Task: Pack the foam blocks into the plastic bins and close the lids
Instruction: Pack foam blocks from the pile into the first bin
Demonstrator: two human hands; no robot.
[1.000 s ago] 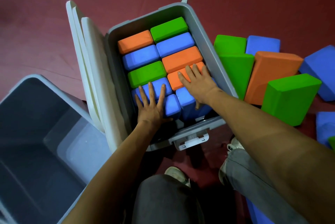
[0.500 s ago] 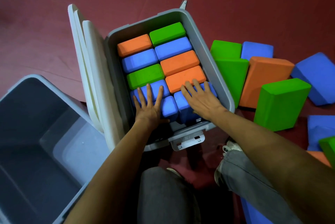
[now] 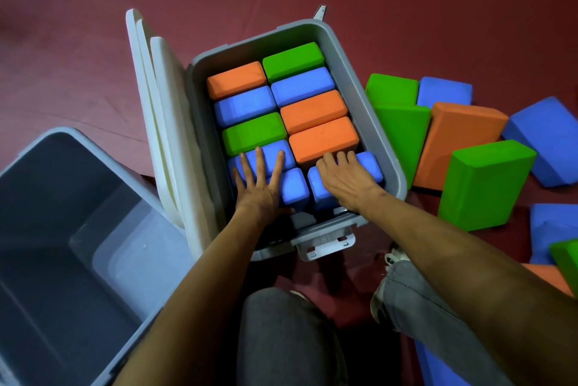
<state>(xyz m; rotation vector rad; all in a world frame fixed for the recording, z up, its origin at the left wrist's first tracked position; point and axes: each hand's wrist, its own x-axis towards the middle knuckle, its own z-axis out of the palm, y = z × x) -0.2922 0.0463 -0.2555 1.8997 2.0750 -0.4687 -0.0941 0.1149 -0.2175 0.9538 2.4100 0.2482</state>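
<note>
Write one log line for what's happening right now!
left hand: flat on blue blocks | right hand: on right blue block, fingers at orange block | bin: nearly full | lid: open

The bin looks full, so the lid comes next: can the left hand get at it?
Probably yes. The lid stands open along the bin's left side, close to the left hand, which lies flat on the blue blocks holding nothing; nothing shows between them.
</note>
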